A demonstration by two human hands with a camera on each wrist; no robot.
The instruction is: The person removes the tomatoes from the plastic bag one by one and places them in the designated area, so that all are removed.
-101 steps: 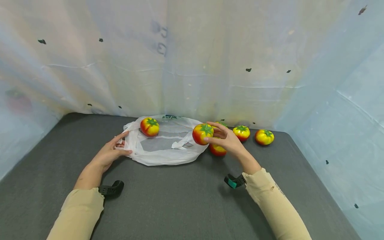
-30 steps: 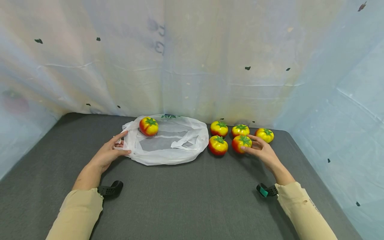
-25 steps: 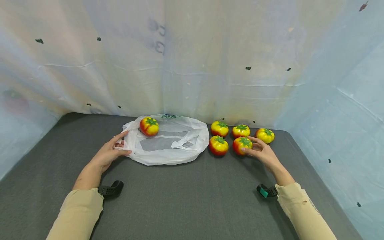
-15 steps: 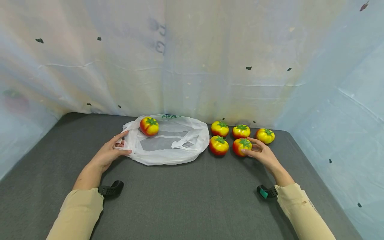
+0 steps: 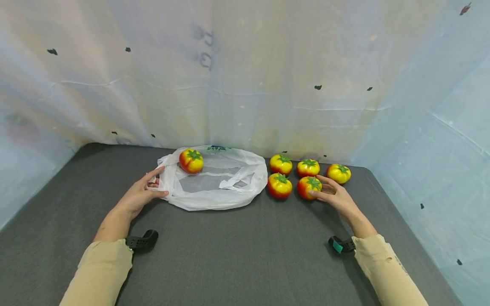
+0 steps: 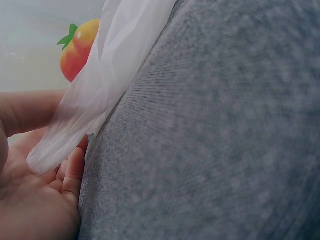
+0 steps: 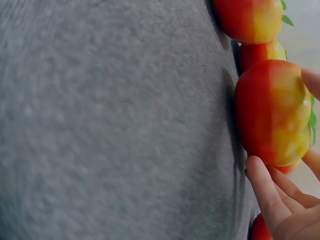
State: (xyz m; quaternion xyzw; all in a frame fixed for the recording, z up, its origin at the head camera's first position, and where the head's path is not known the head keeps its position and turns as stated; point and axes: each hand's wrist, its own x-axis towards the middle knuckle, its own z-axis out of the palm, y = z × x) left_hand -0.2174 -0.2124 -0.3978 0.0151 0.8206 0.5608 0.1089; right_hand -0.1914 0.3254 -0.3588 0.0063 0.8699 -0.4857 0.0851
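Observation:
At the left, my left hand (image 5: pixel 139 196) holds the edge of a white plastic bag (image 5: pixel 208 203) that lies spread open. In the left wrist view, a fold of the bag (image 6: pixel 80 115) passes between thumb and fingers. One red-yellow tomato with green leaves (image 5: pixel 191 161) sits at the bag's far left. My right hand (image 5: pixel 337 197) has its thumb and fingers around another tomato (image 5: pixel 306 188), at table level in the front of a group. In the right wrist view, fingertips touch that tomato (image 7: pixel 272 112) on both sides.
Beside the held tomato is a front-left tomato (image 5: pixel 279 185). Behind stand a back-left tomato (image 5: pixel 280 164), a back-middle tomato (image 5: pixel 308 168) and a right-hand tomato (image 5: pixel 338 173). A grey table (image 5: pixel 237 255) meets a pale plastic sheet (image 5: pixel 252 76) at the back.
My right hand has carried its tomato from over the bag's right rim rightward and down to the group. Over the last half second little moves. The left hand stays on the bag.

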